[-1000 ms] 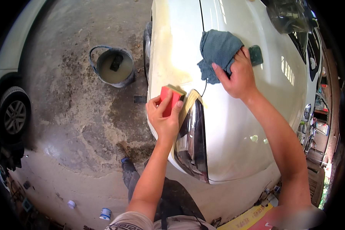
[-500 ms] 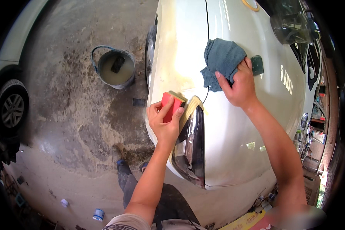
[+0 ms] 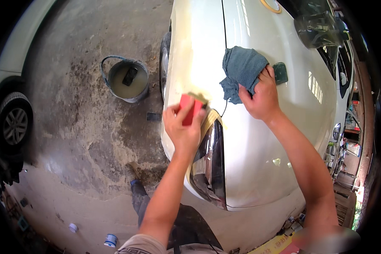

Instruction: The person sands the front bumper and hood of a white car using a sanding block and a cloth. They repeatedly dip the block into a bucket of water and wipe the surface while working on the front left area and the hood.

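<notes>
My left hand (image 3: 183,133) grips a red sanding block (image 3: 190,111), pressed to the fender (image 3: 188,55) just beyond the headlight (image 3: 211,169). Cream and yellowish patches show on the white paint there, and masking tape (image 3: 210,120) edges the headlight's top. Bunched under my right hand (image 3: 263,96), a blue-grey cloth (image 3: 244,67) lies on the hood (image 3: 262,156) by the panel seam; my fingers hold its right side. Close to those fingers rests a dark green pad (image 3: 280,73).
On the stained concrete floor left of the car stands a bucket (image 3: 133,100) of cloudy water with a black block (image 3: 130,76) in it. A dark flat piece (image 3: 153,117) lies nearby. Another car's wheel (image 3: 15,125) is at far left. A tape roll (image 3: 271,6) sits farther up the hood.
My left hand has slid the sanding block slightly away from me along the fender. The right hand stays on the cloth; the whole view has shifted a little.
</notes>
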{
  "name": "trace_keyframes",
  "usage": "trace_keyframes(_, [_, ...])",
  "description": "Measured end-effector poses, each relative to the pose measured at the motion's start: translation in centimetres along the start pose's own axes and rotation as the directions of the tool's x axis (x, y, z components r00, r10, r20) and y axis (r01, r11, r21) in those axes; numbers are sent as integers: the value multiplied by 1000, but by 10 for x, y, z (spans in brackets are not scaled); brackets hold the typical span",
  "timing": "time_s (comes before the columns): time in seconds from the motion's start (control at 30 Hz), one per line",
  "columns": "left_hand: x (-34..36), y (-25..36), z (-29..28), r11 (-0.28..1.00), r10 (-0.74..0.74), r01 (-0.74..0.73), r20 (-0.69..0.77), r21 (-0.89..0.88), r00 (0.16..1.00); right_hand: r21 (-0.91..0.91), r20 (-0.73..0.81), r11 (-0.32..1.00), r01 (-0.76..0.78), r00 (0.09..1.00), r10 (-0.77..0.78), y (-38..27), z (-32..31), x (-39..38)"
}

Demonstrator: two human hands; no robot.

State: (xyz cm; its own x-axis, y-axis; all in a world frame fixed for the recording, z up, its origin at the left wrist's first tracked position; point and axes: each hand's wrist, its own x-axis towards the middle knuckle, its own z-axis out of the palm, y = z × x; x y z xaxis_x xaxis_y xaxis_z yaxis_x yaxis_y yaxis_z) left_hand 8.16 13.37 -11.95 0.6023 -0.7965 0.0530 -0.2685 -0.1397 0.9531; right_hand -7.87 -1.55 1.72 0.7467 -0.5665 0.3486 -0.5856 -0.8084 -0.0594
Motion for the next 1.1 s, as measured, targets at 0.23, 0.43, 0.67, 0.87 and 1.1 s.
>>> trace_keyframes(0.23, [117, 21, 22, 998, 14, -19, -88, -61, 996, -66, -114, 998, 23, 993, -31, -8, 2, -1])
trace_keyframes(0.43, [28, 29, 5, 996, 88, -87, 50, -20, 995, -54, -86, 998, 30, 996, -34, -4, -1, -2])
trace_keyframes(0.67, [109, 36, 27, 973, 232, -231, -54, 25, 971, -92, -135, 995, 37, 990, -49, 1, 5, 3])
trace_keyframes(0.87, [25, 16, -3, 974, 225, -225, 77, -9, 971, -64, -86, 998, -17, 996, 11, -2, 0, -4])
trace_keyframes(1.1, [85, 15, 4, 950, 310, -312, 64, 26, 949, -63, -149, 998, 16, 989, -25, -4, 7, 0])
